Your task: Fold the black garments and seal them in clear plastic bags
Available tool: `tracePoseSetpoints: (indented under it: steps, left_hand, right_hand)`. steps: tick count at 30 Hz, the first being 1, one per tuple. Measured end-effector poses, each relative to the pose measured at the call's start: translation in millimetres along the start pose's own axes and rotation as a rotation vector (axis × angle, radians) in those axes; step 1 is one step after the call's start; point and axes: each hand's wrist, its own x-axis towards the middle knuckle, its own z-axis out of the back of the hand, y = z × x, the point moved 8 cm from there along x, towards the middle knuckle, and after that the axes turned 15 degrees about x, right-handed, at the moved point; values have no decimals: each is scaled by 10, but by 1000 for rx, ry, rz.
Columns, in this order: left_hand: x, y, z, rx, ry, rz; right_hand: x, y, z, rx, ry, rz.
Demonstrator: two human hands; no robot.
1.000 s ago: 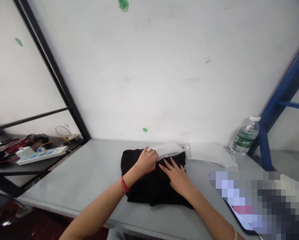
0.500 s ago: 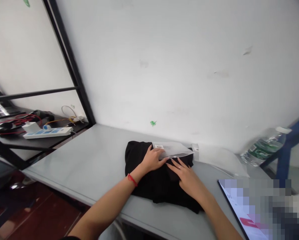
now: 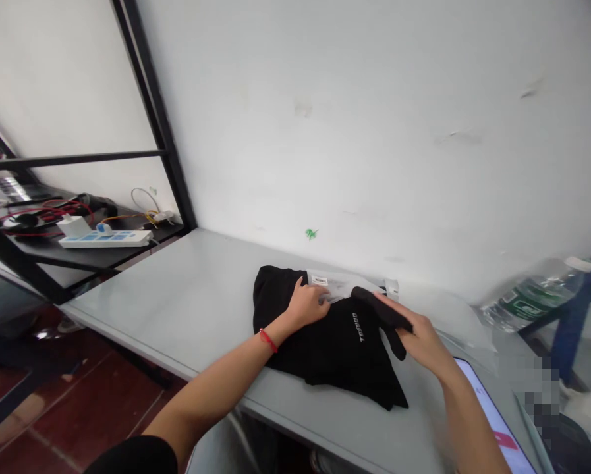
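Observation:
A black garment (image 3: 319,352) with pale lettering lies partly folded on the grey table. Beneath its far edge shows a clear plastic bag (image 3: 342,284) with a small white label. My left hand (image 3: 308,304) rests over the garment and the bag, fingers apart and slightly bent beside the label. At the garment's right side, my right hand (image 3: 421,336) grips a raised flap of the black cloth between thumb and fingers. The flap stands up off the rest and hides part of the bag behind it.
A clear bottle with a green label (image 3: 530,299) leans against a blue frame at right. A phone or tablet with a lit screen (image 3: 493,415) lies near my right forearm. On the left shelf are a white power strip (image 3: 105,238) and cables. A white wall (image 3: 354,131) backs the table.
My right hand has moved right and lifted a flap of the black garment, uncovering the lettering. My left hand stays on the garment and bag. The camera view has shifted slightly.

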Motion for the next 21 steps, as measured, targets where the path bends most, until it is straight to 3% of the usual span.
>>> tracePoseSetpoints:
  steps: [3,6,11,14,18,21]
  left_hand:
    - [10,1,-8,11,-46,16]
    - [26,-29,-33,35,-70,-18]
    - [30,-88,-39,69,-118,-84]
    - [26,-76,-19,67,-125,-69]
    - [21,5,5,20,-75,4]
    - [7,86,27,-4,-52,81]
  right_hand:
    - [-25,68,106,19,-161,91]
    - [-87,279,80,-66,-306,297]
    - [-275,674,-244,-419,-411,753]
    - [-212,606,-518,-557,-262,771]
    - [-47,253,-941,-575,161,571]
    - [-22,120,-1050,-497,262,493]
